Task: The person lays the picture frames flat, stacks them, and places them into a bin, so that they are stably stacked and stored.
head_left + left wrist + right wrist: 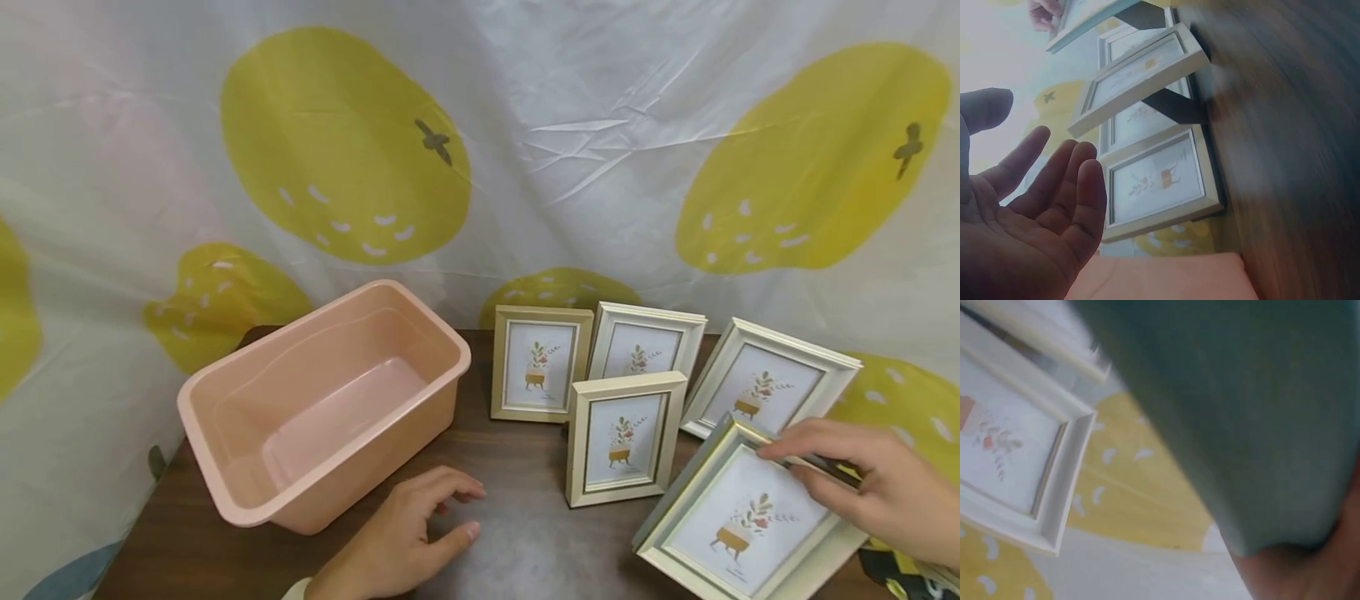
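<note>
My right hand (881,487) grips a pale picture frame (750,508) by its upper right edge, tilted at the near right. In the right wrist view a blurred grey-green face of this frame (1241,437) fills much of the picture, and only part of the hand (1297,575) shows below it. My left hand (401,533) hovers low by the pink bin, fingers loosely bent and the palm bare in the left wrist view. Between the hands stands a cream frame (577,467). Behind it are a gold frame (542,412), a white frame (652,315) and another white frame (795,346).
The pink bin (322,492) stands at the left of the dark wooden table (517,533), with nothing visible inside. Behind the table hangs a cloth (570,167) printed with yellow fruit. A black and yellow item (888,567) peeks out below the right hand.
</note>
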Action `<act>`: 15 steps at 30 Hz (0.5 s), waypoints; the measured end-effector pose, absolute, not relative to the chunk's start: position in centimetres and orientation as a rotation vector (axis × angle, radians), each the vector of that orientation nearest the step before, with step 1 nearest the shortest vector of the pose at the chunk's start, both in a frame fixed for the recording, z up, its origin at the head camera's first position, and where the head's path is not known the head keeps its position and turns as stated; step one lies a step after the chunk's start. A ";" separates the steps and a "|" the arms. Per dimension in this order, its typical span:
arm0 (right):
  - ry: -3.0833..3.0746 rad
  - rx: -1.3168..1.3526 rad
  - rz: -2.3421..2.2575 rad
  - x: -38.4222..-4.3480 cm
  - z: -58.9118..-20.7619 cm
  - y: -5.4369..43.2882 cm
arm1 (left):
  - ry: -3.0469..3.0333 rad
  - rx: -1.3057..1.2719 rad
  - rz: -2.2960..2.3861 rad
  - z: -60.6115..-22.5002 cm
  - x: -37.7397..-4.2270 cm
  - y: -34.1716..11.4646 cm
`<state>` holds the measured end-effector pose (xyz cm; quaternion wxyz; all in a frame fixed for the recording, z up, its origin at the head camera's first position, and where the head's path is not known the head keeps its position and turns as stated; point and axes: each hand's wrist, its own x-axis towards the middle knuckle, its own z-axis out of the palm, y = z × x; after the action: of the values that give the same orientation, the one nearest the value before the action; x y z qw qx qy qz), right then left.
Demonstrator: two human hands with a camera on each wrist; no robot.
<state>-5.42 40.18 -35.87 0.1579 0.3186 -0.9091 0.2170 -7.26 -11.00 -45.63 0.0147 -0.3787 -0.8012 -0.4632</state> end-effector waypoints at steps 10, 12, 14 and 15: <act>-2.443 1.147 0.831 -4.6 -35.2 37.1 | -2.463 -1.254 -1.459 -45.3 -7.2 -9.7; -2.463 1.152 0.858 -4.7 -35.1 36.3 | -2.454 -1.267 -1.458 -45.1 -7.3 -9.4; -2.480 1.159 0.875 -4.9 -35.1 35.6 | -2.455 -1.273 -1.460 -45.0 -7.3 -9.2; -2.479 1.174 0.897 -5.1 -35.2 35.2 | -2.458 -1.274 -1.462 -44.9 -7.3 -9.1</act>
<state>-5.09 35.22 -35.17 0.1274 0.4034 -0.8521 0.3081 -7.33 -9.05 -44.85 0.0056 -0.4068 -0.7851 -0.4669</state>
